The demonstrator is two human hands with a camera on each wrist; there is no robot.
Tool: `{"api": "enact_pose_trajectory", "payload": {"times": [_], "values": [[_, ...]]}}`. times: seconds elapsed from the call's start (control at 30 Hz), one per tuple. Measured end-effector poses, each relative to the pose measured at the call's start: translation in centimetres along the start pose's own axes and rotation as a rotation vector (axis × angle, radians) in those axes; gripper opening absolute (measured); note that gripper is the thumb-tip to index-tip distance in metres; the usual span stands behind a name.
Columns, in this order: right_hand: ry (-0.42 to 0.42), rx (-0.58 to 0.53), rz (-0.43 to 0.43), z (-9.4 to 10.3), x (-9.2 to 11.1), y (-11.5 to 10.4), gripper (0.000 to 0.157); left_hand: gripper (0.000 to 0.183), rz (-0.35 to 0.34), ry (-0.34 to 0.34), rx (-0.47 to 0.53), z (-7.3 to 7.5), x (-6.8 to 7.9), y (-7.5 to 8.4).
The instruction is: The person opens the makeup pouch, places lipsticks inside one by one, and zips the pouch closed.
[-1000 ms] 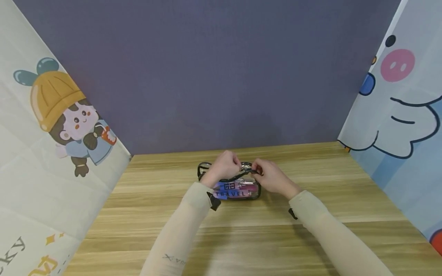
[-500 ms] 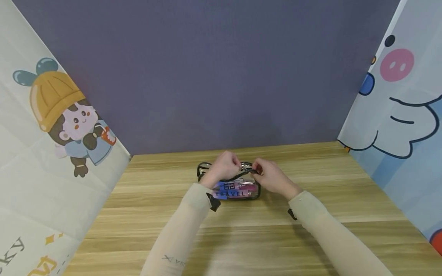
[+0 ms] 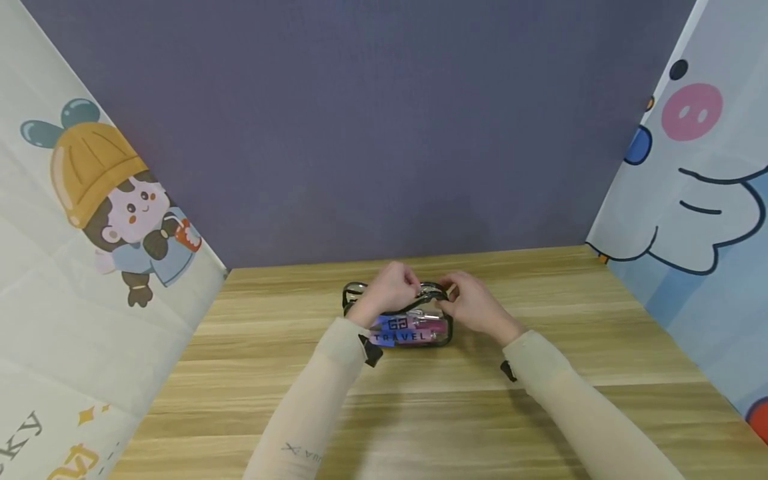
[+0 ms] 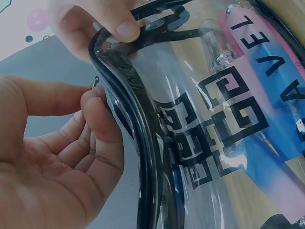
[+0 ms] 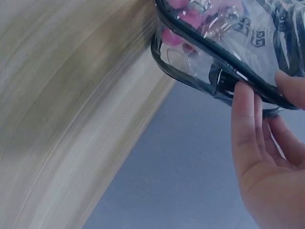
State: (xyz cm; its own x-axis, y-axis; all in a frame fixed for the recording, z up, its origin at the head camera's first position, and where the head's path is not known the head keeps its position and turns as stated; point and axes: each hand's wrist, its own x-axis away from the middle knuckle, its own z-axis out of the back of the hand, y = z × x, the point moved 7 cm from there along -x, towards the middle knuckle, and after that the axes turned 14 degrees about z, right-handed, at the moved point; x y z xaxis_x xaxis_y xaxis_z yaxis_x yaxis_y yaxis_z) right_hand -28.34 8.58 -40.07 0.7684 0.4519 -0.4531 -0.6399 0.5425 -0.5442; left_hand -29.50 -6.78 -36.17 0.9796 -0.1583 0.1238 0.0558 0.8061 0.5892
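Note:
A clear pouch [image 3: 400, 335] with black piping and "TRAVEL" lettering stands on the table, holding pink and blue items. My left hand [image 3: 387, 292] is over its top edge. In the left wrist view, the thumb and forefinger pinch a small metal zipper pull [image 4: 96, 82] beside the black zipper edge [image 4: 138, 124]. My right hand [image 3: 475, 305] grips the pouch's upper right corner, the thumb on the clear plastic. Seen from the right wrist, its fingers [image 5: 245, 124] lie under the black piping [image 5: 224, 56]. My left wrist hides part of the pouch's left side.
The wood-grain table [image 3: 252, 387] extends around the pouch. A dark grey-purple panel [image 3: 384, 133] rises behind the table. Printed cartoon sheets, one with a hat-wearing figure [image 3: 102, 173] and one with a pig snout [image 3: 692, 112], stand on both sides.
My right hand has shifted its fingers slightly at the pouch's upper right corner, with the forefinger now farther back. My left hand has stayed nearly still.

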Motion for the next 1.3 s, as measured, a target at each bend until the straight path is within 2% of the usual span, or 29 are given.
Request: {"api": "enact_pose_trajectory", "payload": {"times": [0.13, 0.37, 0.7, 1.03, 1.3], "values": [[-0.023, 0.003, -0.007, 0.0, -0.21, -0.11, 0.026, 0.02, -0.016, 0.016, -0.018, 0.17, -0.05, 0.16], [-0.053, 0.011, 0.007, -0.1, -0.46, -0.53, 0.017, 0.018, 0.019, 0.0, -0.001, 0.1, -0.18, -0.17], [-0.059, 0.048, 0.032, -0.22, -0.56, -0.33, 0.013, 0.019, 0.039, 0.003, -0.012, 0.03, -0.14, -0.3], [-0.081, 0.07, 0.012, -0.41, -0.66, -0.34, 0.011, 0.016, 0.049, 0.011, -0.024, 0.25, 0.23, -0.55], [-0.078, 0.089, 0.048, -0.49, -0.73, -0.62, 0.012, 0.017, 0.031, 0.027, -0.033, 0.5, 0.37, -0.45]]}}
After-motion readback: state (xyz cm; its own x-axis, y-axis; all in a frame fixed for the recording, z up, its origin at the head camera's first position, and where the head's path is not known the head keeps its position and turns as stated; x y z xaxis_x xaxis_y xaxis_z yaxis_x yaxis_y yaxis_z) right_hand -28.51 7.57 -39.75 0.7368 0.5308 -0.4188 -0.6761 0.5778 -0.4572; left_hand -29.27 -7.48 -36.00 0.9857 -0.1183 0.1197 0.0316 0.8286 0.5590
